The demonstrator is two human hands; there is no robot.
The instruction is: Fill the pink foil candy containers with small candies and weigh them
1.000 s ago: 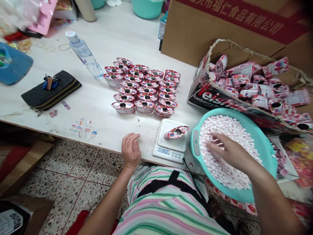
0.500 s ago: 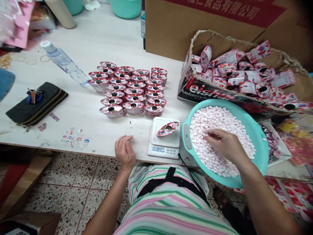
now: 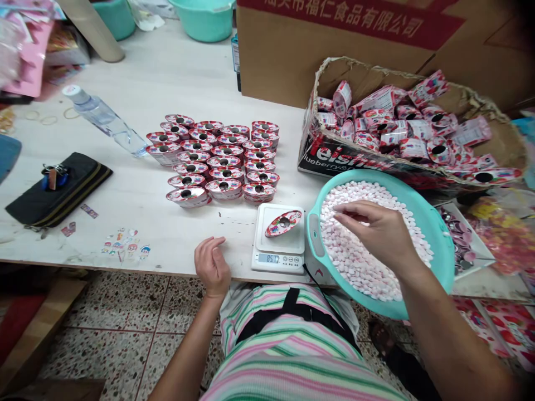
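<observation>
My right hand (image 3: 374, 231) is over the teal basin (image 3: 443, 278), which is full of small white and pale pink candies (image 3: 368, 278). Its thumb and forefinger are pinched together; whatever lies between the tips is too small to make out. To the left of the basin, a white digital scale (image 3: 257, 245) bears one oval pink-red package (image 3: 273, 225) with a dark round hole on top. Loosely bent, my left hand (image 3: 212, 267) rests at the table edge left of the scale, holding nothing. Beyond it stand several rows of similar oval packages (image 3: 224, 189).
A torn carton (image 3: 309, 147) of more packages stands behind the basin, before a large cardboard box (image 3: 276, 61). A white tray (image 3: 480, 259) of small shiny pieces sits right of the basin. At left lie a water bottle (image 3: 108, 122) and a black pouch (image 3: 62, 189).
My right hand has risen slightly and moved left within the basin area, with its fingertips pinched. The scale's reading has gone up a little. My left hand has barely moved.
</observation>
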